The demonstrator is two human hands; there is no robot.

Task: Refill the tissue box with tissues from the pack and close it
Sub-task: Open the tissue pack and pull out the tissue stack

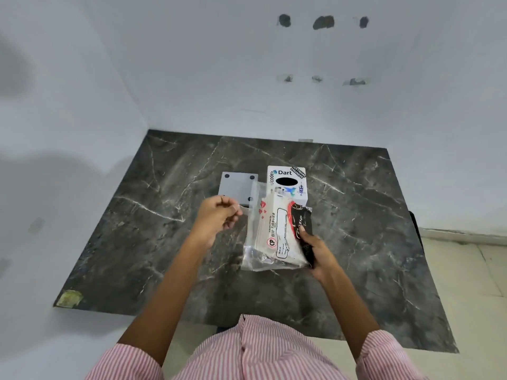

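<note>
Dark veined marble table (356, 242), white box (297, 197), pink-striped sleeves (384, 349).

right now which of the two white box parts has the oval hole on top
The stickered tissue box, the right-hand piece, marked "Dart", shows the dark oval slot. The plain grey-white panel left of it shows only small dark round dots at its corners.

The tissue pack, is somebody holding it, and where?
Yes. The right hand grips the tissue pack by its right edge. The left hand looks loosely curled beside it; whether it pinches the wrapper cannot be told.
</note>
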